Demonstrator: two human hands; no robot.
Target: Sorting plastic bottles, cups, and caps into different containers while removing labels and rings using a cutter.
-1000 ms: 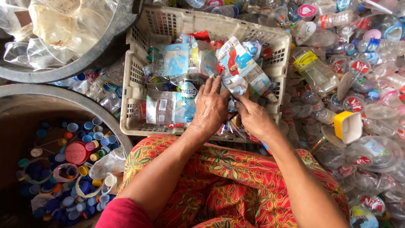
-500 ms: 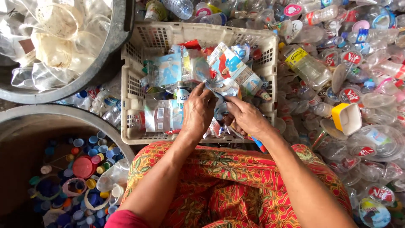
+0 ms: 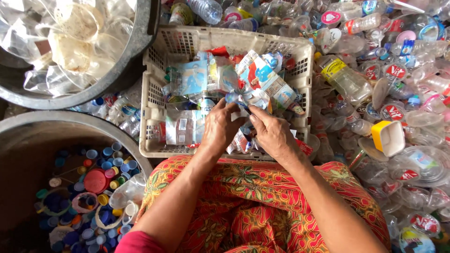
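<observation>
Left hand [image 3: 220, 129] and right hand [image 3: 272, 133] both gripping clear crumpled plastic bottle with blue cap [image 3: 243, 97], over white slatted plastic crate [image 3: 154, 112] of peeled blue-and-red labels [image 3: 262, 77].

1. Clear plastic bottles and cups [image 3: 398, 93] heaped across the floor, right side.
2. Dark round tub [image 3: 28, 140] lower left, bottle caps [image 3: 89, 201] inside.
3. Another tub [image 3: 117, 75] upper left, crumpled clear plastic [image 3: 65, 42] inside.
4. Even daylight.

white basket [image 3: 154, 112], orange floral-patterned skirt [image 3: 262, 197], yellow cup [image 3: 386, 137]
</observation>
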